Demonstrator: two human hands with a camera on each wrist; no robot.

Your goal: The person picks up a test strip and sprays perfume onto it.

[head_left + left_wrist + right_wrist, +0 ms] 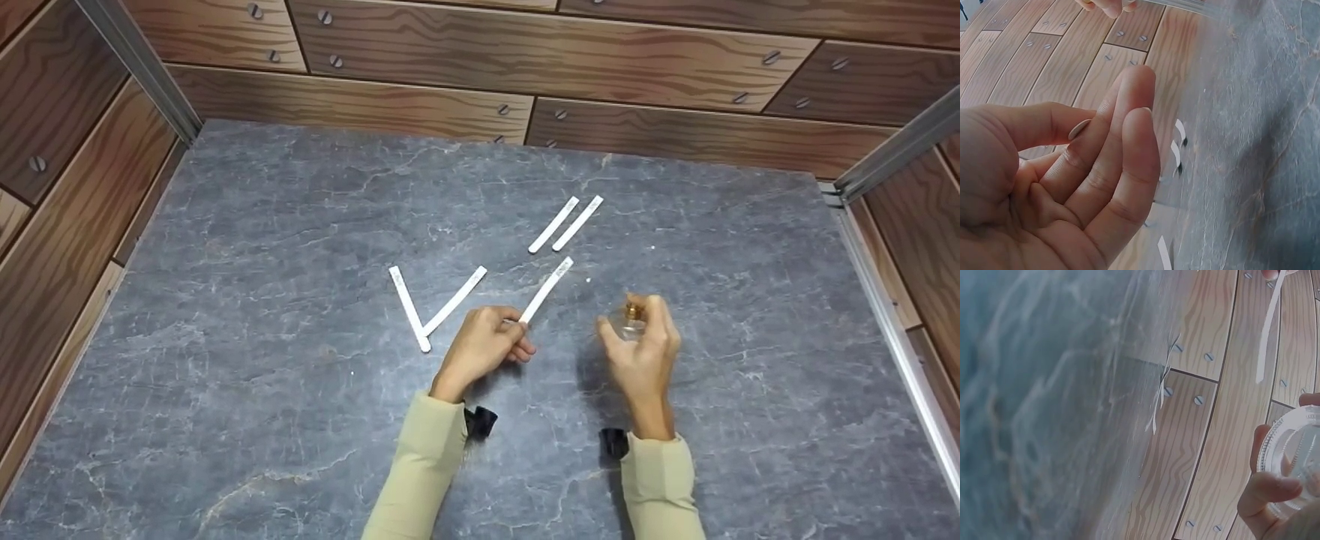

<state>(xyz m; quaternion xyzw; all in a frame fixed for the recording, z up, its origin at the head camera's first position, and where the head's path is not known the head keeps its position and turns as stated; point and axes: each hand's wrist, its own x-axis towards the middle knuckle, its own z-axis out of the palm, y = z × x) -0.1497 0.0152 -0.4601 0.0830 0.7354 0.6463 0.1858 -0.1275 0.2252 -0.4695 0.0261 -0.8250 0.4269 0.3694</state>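
Observation:
My left hand (491, 341) pinches the lower end of a white perfume test strip (547, 291) between thumb and fingers. The strip slants up and to the right, its far end marked with dark print. In the left wrist view the left hand (1089, 169) hides most of it. To the right, my right hand (645, 356) grips a small clear glass perfume bottle (632, 328) with a gold-coloured top. The bottle's round, ridged base (1275, 455) faces the right wrist camera, and the thumb (1272, 489) presses against it. A gap separates strip and bottle.
Two more strips lie on the grey marbled table (262, 375) in a V: a left strip (409, 307) and a right strip (456, 300). Farther back, two parallel strips (553, 225) lie side by side. Wood-patterned panels (420, 45) wall the table's back and sides.

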